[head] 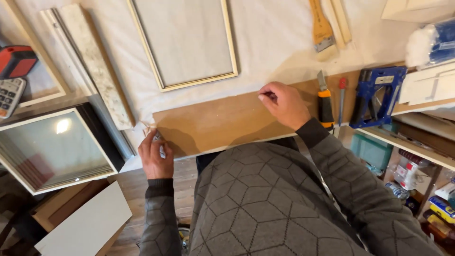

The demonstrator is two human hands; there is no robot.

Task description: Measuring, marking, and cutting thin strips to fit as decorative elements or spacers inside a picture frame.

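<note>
A long brown board point(222, 121) lies along the near edge of a workbench covered in white paper. My left hand point(155, 156) grips its left corner, fingers closed around the edge and a small pale object that I cannot make out. My right hand point(283, 103) rests on the board's upper edge, fingers curled and pinched on something small and dark that I cannot make out. A thin gold picture frame point(230, 45) lies flat on the paper just beyond the board.
A utility knife point(325, 102), a red-handled screwdriver point(341, 97) and a blue staple gun point(377, 95) lie right of my right hand. A wide paintbrush point(322, 28) sits further back. Framed glass point(57, 147), moulding strips point(95, 61) and a calculator point(9, 97) are left. Shelves point(417, 161) stand right.
</note>
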